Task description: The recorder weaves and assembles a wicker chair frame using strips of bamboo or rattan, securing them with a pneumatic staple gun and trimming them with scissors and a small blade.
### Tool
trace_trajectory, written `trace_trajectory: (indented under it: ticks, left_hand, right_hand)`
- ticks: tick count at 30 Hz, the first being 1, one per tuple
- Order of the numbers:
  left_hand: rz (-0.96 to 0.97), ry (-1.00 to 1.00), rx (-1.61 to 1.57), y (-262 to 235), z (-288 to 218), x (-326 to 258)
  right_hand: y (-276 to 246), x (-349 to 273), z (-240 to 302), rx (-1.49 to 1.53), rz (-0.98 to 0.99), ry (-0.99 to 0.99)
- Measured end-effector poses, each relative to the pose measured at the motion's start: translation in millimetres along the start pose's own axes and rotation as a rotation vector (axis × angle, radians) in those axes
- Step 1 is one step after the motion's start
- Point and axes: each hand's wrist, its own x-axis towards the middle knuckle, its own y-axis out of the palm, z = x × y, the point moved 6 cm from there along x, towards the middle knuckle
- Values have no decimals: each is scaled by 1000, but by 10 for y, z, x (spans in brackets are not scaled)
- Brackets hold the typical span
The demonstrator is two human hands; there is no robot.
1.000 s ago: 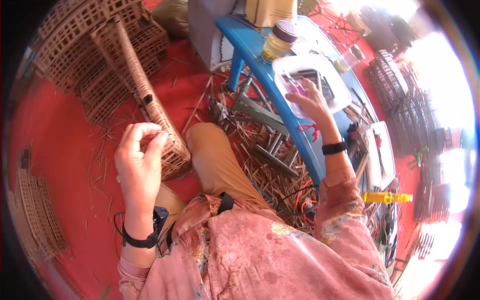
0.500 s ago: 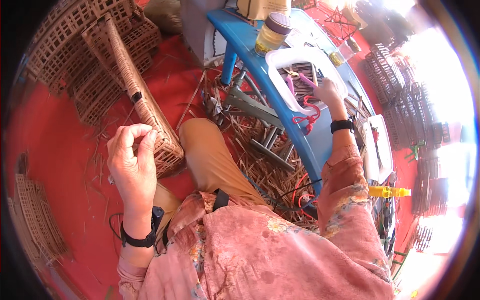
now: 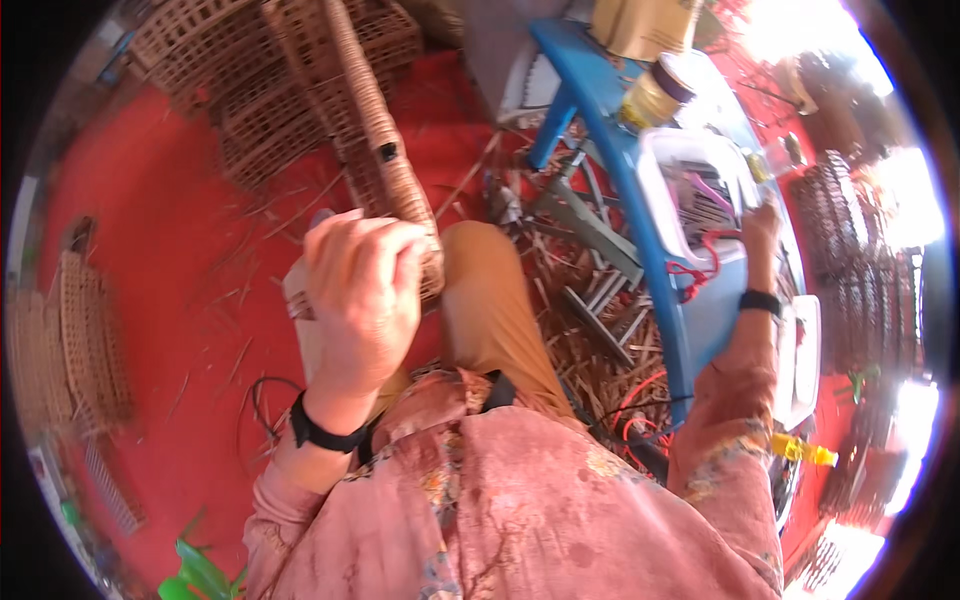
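My left hand point(image 3: 362, 295) is raised over my lap, fingers curled together toward the thumb. It is close to the lower end of a long woven wicker piece point(image 3: 412, 192) with a dark band; whatever it pinches is too small or hidden to make out. My right hand point(image 3: 762, 228), blurred, reaches to the right edge of a white plastic tray point(image 3: 655, 190) on a blue table, its fingers hard to see. In the tray lie thin metal tools or strips and a pink-handled tool point(image 3: 708, 190). A red cord point(image 3: 690, 280) hangs over the tray's near side.
On the blue table point(image 3: 645, 235) stand a jar with yellow contents point(image 3: 655, 95), a paper bag point(image 3: 645, 28) and a second white tray point(image 3: 803, 365). Open-weave baskets point(image 3: 290, 80) are stacked at far left. A metal folding frame point(image 3: 600, 245) and cane scraps lie under the table.
The view has shifted, so the scene sits further right. My right hand has moved from the pink-handled pliers to the tray's right edge. My left hand's fingers have turned over and curled.
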Motion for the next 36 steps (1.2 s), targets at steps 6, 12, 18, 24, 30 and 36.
trace_trajectory:
  ticks: [6, 12, 18, 24, 30, 36]
  left_hand:
    - [20, -359, -305, 73, 188, -138]
    - [52, -370, -379, 93, 177, -84]
    - [77, -629, -448, 22, 233, -101]
    - [66, -583, -291, 4, 170, -68]
    - [45, -530, -496, 154, 232, -83]
    - [13, -294, -260, 6, 132, -69]
  right_hand:
    - [-806, -160, -11, 345, -132, 113]
    - [-1092, -665, 391, 1403, -19, 155]
    - [-1020, -696, 850, 2052, 66, 139]
    - [-1496, -993, 1241, 2425, 340, 220]
    - [-1673, -1681, 1918, 2185, 872, 7]
    - [-1483, -2242, 2638, 1814, 1098, 240]
